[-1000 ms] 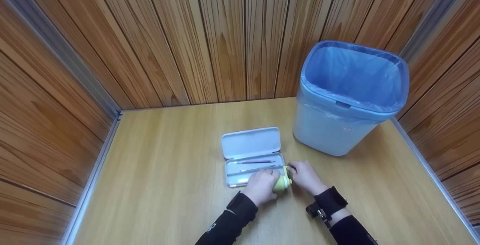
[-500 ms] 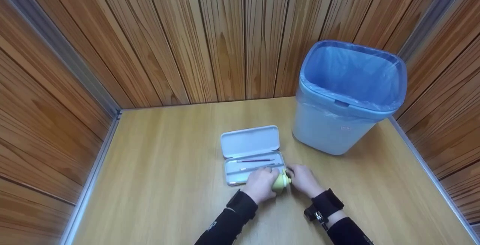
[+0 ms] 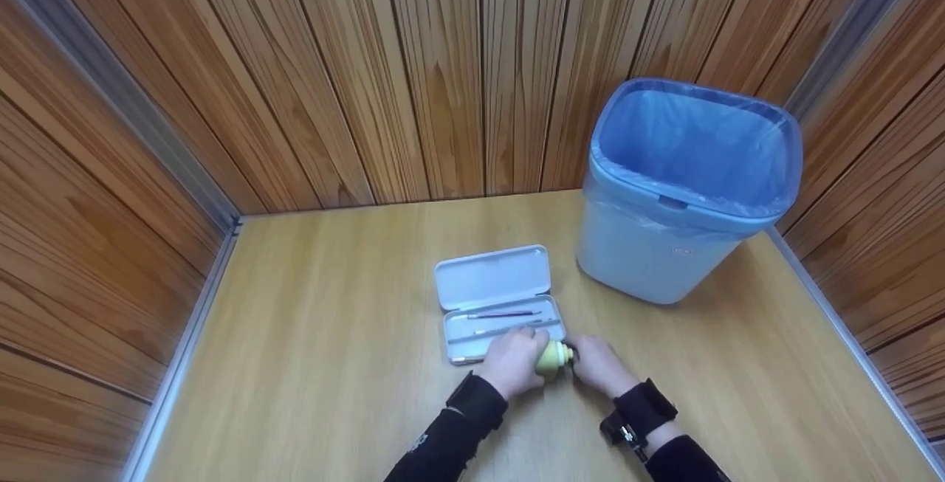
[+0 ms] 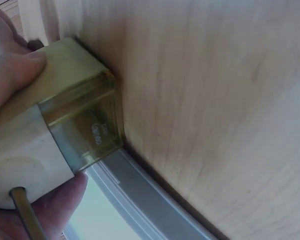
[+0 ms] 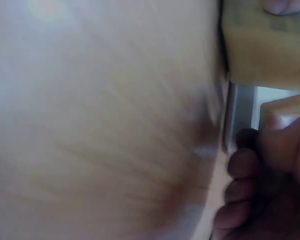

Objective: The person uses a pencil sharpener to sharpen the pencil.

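My left hand (image 3: 513, 360) grips a yellow pencil sharpener (image 3: 551, 356) on the table, just in front of an open pencil case (image 3: 493, 279). The left wrist view shows the sharpener's see-through shavings drawer (image 4: 87, 125), its pale front, and a pencil (image 4: 28, 215) sticking out of the front hole. At the sharpener's right end, my right hand (image 3: 602, 365) holds the crank, its fingers curled in the right wrist view around the yellow crank handle (image 5: 285, 105). Most of the crank is hidden behind the fingers. A dark pencil (image 3: 504, 314) and a paler one lie in the case.
A blue-rimmed waste bin (image 3: 657, 246) with a plastic liner stands at the back right. Wood-panelled walls (image 3: 443, 76) enclose the table (image 3: 317, 334) at the back and both sides.
My right hand has come down toward me along the crank's circle; the crank arm, upright at first, has swung low. My left hand keeps its grip on the sharpener in place.
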Available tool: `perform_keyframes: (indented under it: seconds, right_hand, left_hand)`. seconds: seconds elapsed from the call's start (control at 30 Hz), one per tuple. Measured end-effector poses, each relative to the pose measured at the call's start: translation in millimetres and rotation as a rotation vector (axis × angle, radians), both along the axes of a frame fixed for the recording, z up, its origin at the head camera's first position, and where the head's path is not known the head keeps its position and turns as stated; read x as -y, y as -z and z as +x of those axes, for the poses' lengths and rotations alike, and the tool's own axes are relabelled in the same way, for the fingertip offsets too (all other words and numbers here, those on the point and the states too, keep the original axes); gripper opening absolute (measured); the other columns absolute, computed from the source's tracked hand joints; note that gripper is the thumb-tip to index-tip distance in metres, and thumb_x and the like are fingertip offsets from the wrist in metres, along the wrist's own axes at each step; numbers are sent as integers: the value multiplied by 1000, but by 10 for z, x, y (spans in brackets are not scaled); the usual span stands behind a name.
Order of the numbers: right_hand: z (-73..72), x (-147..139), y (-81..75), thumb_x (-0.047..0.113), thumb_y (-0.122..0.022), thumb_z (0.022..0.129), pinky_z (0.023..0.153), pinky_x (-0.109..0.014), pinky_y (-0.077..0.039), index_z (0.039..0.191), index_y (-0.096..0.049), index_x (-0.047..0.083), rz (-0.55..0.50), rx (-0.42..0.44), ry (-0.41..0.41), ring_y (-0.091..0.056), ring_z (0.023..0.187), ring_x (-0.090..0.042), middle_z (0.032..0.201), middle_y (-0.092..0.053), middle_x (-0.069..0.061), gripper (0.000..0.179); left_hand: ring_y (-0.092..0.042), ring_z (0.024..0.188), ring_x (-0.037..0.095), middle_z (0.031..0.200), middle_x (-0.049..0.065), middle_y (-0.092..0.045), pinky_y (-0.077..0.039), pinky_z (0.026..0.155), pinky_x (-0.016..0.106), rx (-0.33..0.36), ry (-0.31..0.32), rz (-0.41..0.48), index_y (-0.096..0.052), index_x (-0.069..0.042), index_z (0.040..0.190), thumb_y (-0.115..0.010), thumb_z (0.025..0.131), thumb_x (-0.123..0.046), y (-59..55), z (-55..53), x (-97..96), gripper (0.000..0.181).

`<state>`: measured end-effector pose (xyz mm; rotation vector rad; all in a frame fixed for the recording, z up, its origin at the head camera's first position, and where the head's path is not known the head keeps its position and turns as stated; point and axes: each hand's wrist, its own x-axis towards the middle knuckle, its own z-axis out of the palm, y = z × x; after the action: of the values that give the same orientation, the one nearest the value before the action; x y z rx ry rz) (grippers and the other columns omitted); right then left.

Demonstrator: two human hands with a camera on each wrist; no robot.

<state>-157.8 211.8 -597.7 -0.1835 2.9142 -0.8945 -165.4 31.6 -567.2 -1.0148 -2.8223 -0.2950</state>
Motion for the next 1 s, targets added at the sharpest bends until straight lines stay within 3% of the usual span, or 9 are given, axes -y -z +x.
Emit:
perform_keyframes:
  seconds: [0.3,0.4,0.6,1.0]
  right_hand:
    - [150,37,5,8,-63,93,69,-43,-51,81,-65,10,-12,50,-30,-62,74,-20,75,-64,-4,12]
    - [192,20,-23,8,-63,93,67,-38,-48,82,-65,10,-24,63,-70,-57,72,-15,74,-61,0,11]
    - [291,-38,-87,5,-65,90,64,-33,-50,80,-65,9,-15,-43,-166,-59,69,-13,73,-64,0,10]
    - [349,-52,-234,5,-66,89,67,-32,-53,84,-69,8,-39,-33,-170,-62,71,-15,77,-68,-3,7]
  left_hand:
    - [-62,76,16,87,0,-66,-50,64,28,6,-28,13,-60,-15,97,-90,63,-32,5,-75,42,49]
    - [-62,76,16,86,-1,-66,-51,64,27,-6,-36,11,-60,-16,97,-90,62,-33,11,-84,48,50]
    - [-64,77,18,88,0,-67,-52,63,29,-35,-55,-7,-59,-16,97,-91,61,-37,13,-82,46,53]
    - [-64,77,19,91,2,-67,-53,67,30,6,-70,-7,-59,-14,100,-92,62,-37,-19,-61,56,55]
